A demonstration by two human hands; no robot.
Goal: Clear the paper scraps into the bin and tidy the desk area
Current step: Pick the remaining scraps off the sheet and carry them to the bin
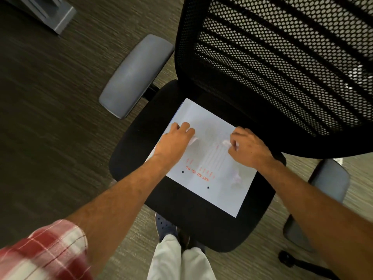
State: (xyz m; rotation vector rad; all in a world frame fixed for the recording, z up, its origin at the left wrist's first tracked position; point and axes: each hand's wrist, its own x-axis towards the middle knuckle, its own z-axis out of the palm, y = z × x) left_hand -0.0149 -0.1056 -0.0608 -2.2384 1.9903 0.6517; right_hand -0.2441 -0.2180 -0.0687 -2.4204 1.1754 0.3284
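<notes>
Both hands' curled fingers [235,141] pinch paper scraps [226,142] on sheet [203,126].

The chair seat [187,209] is showing matt black cloth, and the backrest [282,63] is showing perforated black mesh. The armrest [135,75] is looking like smooth grey plastic with a dull sheen. The sheet [210,158] is lying as smooth white paper, the scraps [236,178] crumpled. The floor [50,118] is looking like rough carpet.
</notes>
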